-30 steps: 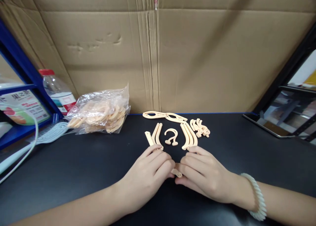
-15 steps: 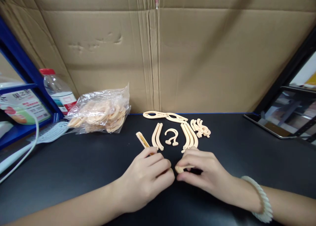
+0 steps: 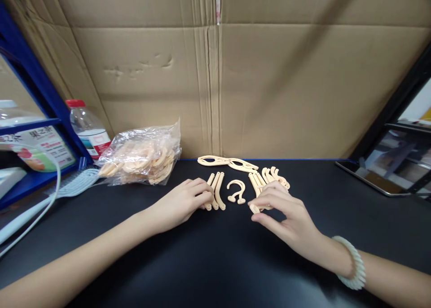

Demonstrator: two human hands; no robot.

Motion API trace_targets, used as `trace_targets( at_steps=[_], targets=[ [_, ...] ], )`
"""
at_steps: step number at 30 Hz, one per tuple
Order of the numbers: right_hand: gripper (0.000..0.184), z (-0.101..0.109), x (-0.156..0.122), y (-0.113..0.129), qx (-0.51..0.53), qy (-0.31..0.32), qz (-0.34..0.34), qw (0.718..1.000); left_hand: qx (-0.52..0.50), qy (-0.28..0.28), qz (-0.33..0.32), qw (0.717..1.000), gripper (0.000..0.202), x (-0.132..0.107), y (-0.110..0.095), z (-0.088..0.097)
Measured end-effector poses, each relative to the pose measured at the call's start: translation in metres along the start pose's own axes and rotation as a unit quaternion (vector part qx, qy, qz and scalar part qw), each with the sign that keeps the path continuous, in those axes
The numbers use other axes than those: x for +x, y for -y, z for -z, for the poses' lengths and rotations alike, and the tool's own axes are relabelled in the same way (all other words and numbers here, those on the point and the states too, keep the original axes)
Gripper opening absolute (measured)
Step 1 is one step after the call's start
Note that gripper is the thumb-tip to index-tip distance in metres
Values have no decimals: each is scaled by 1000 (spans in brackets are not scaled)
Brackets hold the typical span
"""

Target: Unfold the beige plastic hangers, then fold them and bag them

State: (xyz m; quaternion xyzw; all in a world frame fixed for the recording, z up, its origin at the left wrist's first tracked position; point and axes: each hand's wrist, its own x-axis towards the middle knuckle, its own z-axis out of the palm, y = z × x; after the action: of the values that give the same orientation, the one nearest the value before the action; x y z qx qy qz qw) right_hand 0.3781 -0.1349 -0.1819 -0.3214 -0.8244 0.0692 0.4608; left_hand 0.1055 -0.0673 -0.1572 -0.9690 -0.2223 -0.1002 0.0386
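My left hand [image 3: 188, 202] is at the left row of curved beige hanger arms [image 3: 219, 192], fingers closed around the leftmost arm [image 3: 209, 206], which they partly cover. In my right hand [image 3: 286, 211], thumb and forefinger pinch a beige hanger piece [image 3: 255, 209]; most of it is hidden. Beyond that hand stands the right row of hanger arms [image 3: 255, 182], partly covered. Between the two rows lies a beige hanger hook [image 3: 238, 191]. More hooks [image 3: 274, 175] lie together at the far right of the parts. Behind everything is a long looped beige hanger part [image 3: 229, 161].
A clear plastic bag [image 3: 143, 155] full of beige parts sits at the back left, near a red-capped bottle [image 3: 89, 130]. A light blue brush [image 3: 77, 182] and a white cable [image 3: 58, 178] are at left. Cardboard [image 3: 286, 88] walls the back; a black frame [image 3: 370, 178] borders the right.
My left hand has moved forward and left, bringing its hanger arm to the left row, which now shows three arms. My right hand has shifted slightly forward and right, still pinching its piece.
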Motion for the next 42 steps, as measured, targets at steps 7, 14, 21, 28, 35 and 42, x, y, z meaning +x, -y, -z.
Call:
trace_targets(
  at_steps=[7,14,21,28,35,42],
  targets=[
    [9,1,2,-11,-49,7,5,999,-60,-88,71,992,33,-1,-6,-13],
    [11,-7,19,-23,-104,73,17,992,-63,-135,86,985,30,3,-21,-29],
    [14,-26,36,-29,-108,201,-34,973,-24,-111,73,991,24,4,-24,-29],
    [16,-36,44,-38,-120,219,-38,968,-8,-113,59,992,16,9,-21,-31],
    [36,-17,46,-50,-123,163,-40,978,-5,-121,71,990,18,12,-13,-33],
    [43,21,21,-36,-189,211,-44,958,-42,-163,78,983,19,12,-11,-39]
  ],
)
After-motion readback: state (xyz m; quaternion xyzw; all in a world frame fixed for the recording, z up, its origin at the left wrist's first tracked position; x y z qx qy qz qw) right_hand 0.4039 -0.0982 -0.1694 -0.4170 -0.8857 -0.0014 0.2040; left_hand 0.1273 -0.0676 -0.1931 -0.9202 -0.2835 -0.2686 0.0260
